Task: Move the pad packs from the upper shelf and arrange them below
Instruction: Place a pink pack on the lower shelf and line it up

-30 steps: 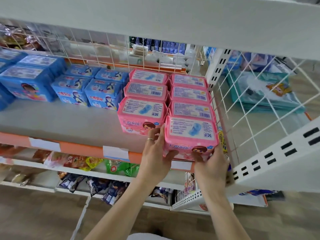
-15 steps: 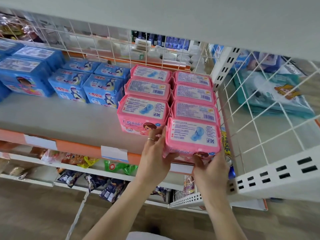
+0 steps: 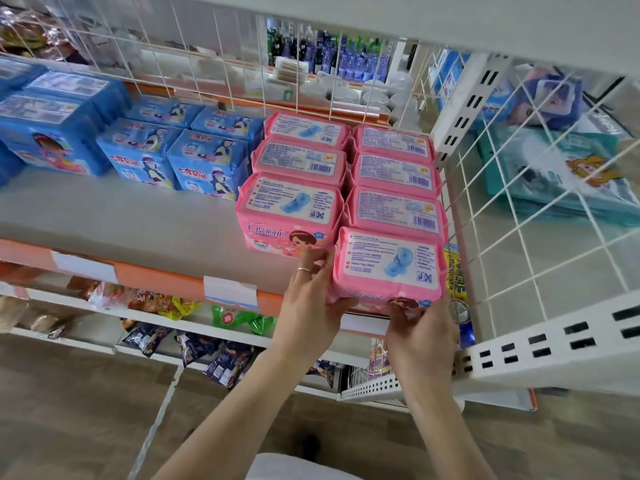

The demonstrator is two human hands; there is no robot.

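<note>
The left hand (image 3: 310,306) grips the front pink pack (image 3: 389,268) at its 9 o'clock side, and the right hand (image 3: 420,336) grips its 6 o'clock edge. The wrap is glossy pink, and the white top label bears a blue pad drawing. The pack is at the shelf (image 3: 121,216) front, touching the row of pink packs (image 3: 394,213) at 12 o'clock.

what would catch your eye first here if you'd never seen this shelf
The block of bright pink pad packs stands out most, set in two rows at the right end of the shelf. Both hands are on the front pink pack of the right row: the left hand on its left side, the right hand with fingers under its front edge. Blue packs sit just left of the block.
</note>
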